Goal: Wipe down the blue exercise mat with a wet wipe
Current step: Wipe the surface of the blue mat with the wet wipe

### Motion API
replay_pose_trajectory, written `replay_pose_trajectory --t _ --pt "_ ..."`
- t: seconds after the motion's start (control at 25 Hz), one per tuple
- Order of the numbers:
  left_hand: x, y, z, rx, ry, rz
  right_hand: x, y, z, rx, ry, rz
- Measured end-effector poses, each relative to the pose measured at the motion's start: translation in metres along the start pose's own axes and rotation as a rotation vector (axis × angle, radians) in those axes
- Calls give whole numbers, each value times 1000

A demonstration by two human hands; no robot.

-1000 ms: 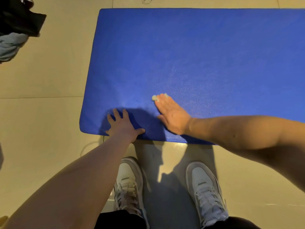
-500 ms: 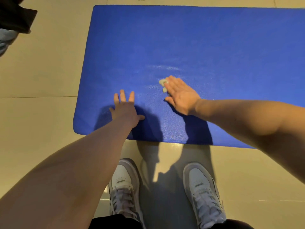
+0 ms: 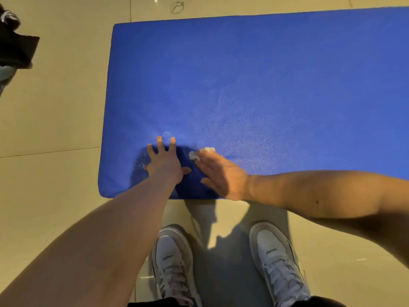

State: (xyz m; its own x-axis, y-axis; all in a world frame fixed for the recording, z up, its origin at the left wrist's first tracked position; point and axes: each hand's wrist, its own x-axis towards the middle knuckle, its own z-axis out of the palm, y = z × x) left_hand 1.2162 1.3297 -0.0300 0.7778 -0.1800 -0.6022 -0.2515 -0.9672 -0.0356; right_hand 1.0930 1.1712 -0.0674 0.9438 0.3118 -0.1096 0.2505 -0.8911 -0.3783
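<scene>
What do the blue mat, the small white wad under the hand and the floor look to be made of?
Blue mat: probably foam with a vinyl-like skin; it has a thick rounded edge and a fine pebbled surface that glints.
White wad: soft tissue or nonwoven wipe, crumpled, peeking from under the right hand.
Floor: glossy beige tile, judging by straight joint lines and reflections.

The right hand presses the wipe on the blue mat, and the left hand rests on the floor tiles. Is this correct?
No: in the head view the left hand rests on the blue mat itself, beside the right hand pressing the wipe.
</scene>
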Motion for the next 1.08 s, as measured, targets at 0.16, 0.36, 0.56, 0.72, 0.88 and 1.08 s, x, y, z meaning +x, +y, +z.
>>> replay_pose_trajectory --t 0.16,0.36,0.56,0.72,0.88,1.08 --pt "0 4 -6 0 -51 -10 -4 -3 -21 324 54 49" --pt "-9 19 -18 69 -30 -11 -6 -4 -65 763 179 602" --pt "-35 42 -37 -241 22 274 -13 0 -95 1009 299 845" --pt "-67 53 -59 -664 -17 349 -21 -11 -129 915 346 869" --pt "-104 50 -87 -951 -66 377 -28 -32 -175 992 333 819" --pt "-144 39 -122 -1034 0 443 -41 -71 -233 992 295 742"
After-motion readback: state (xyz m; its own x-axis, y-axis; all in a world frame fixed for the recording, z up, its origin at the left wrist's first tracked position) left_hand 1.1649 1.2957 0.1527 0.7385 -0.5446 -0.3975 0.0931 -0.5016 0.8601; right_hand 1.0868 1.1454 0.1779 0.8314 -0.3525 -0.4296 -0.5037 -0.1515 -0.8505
